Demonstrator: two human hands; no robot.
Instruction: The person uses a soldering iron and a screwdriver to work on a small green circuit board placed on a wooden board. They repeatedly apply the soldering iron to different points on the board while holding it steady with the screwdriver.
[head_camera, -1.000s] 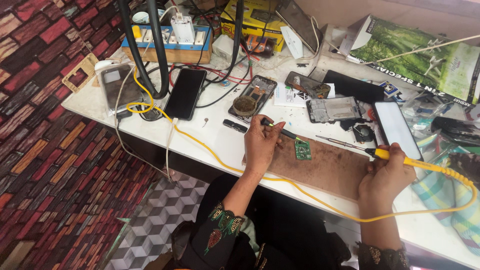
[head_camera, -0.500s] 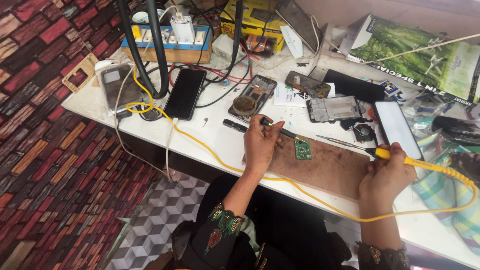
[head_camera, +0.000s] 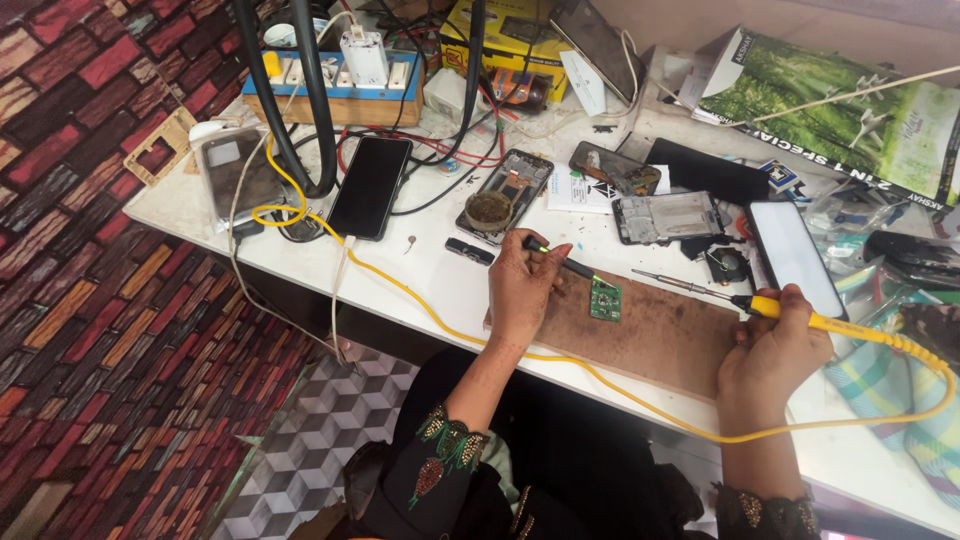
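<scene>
1. Seen from above: white worktop (head_camera: 440, 290) crowded with phone-repair parts, brown rectangular wooden board (head_camera: 660, 335) lying flat near its front edge.
2. Left hand (head_camera: 522, 290) resting at the board's 9 o'clock edge, fingers curled shut around slim black tweezers with a yellow-green band (head_camera: 565, 264), tips angled down toward 4 o'clock.
3. Small green square circuit board (head_camera: 605, 300) flat on the wooden board, just at the tweezer tips; contact too fine to tell.
4. Right hand (head_camera: 772, 352) at the board's 3 o'clock end, closed in a fist on a yellow-handled soldering iron (head_camera: 790, 312), metal tip pointing toward 9 o'clock, well apart from the circuit board.
5. Yellow cable (head_camera: 420, 300) running from the iron across the worktop's front.
6. Black smartphone lying screen-up (head_camera: 370, 187) at 11 o'clock from the left hand.
</scene>
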